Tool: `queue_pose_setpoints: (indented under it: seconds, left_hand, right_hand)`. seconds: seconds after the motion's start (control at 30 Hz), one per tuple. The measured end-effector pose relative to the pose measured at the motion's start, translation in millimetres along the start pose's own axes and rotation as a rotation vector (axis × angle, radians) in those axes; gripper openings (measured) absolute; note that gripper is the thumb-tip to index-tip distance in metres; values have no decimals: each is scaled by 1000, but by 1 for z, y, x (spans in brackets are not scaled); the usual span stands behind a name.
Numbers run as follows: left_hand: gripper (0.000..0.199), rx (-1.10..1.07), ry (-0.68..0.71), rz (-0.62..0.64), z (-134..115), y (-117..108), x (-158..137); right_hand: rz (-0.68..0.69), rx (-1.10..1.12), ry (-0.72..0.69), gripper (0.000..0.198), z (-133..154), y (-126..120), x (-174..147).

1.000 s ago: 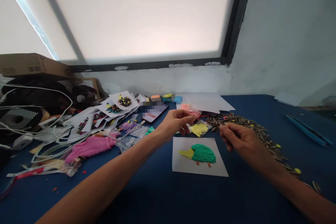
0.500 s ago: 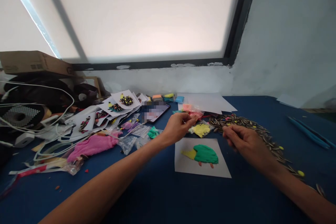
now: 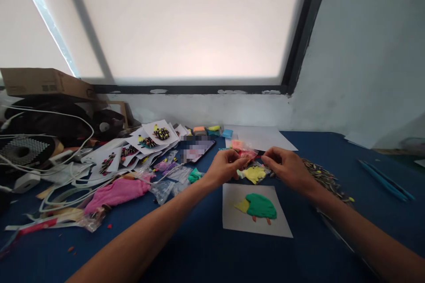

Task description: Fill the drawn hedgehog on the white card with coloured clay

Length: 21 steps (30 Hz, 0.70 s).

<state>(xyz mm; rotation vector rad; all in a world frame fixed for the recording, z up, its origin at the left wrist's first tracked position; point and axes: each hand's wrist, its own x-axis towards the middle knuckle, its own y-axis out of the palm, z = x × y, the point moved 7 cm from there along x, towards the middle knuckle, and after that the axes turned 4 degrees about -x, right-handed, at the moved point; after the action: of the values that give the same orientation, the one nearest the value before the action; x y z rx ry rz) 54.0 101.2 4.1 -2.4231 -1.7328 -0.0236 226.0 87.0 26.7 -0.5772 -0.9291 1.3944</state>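
Observation:
My left hand (image 3: 226, 167) is above the far edge of a white paper card (image 3: 234, 223), fingers pinched; anything between them is too small to make out. Opposite it, my right hand (image 3: 286, 167) is also closed in a pinch, its fingertips hiding whatever they hold. Between and below the hands lies yellow clay (image 3: 255, 175) on clear plastic, with reddish clay in a bag (image 3: 246, 150) just beyond. On the card is a flat animal shape: a green clay body (image 3: 261, 206), a yellow pointed head (image 3: 242, 206) and two brown feet.
Striped sunflower seeds (image 3: 320, 177) are heaped beyond my right forearm, near blue tweezers (image 3: 385, 180). To the left lie a phone (image 3: 198, 150), pink clay (image 3: 117, 192), white cables and cards with seed-covered figures (image 3: 161, 132). White sheets (image 3: 262, 138) rest by the wall.
My right hand has moved left, away from the seed heap, and now sits close to my left hand. The left hand stays nearly in place. The view has shifted slightly.

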Motion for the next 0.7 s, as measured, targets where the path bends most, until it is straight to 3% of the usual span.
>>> queue_pose_setpoints:
  seconds: [0.27, 0.53, 0.7]
  left_hand:
    - [16, -354, -167, -39, 9, -5, 1]
    - [19, -522, -131, -222, 15, -18, 6]
    - [18, -542, -110, -243, 18, -13, 7]
  right_hand:
    - [55, -112, 5, 33, 4, 22, 48]
    - [5, -114, -26, 34, 10, 9, 24]
    - [-39, -47, 3, 34, 3, 6, 6]
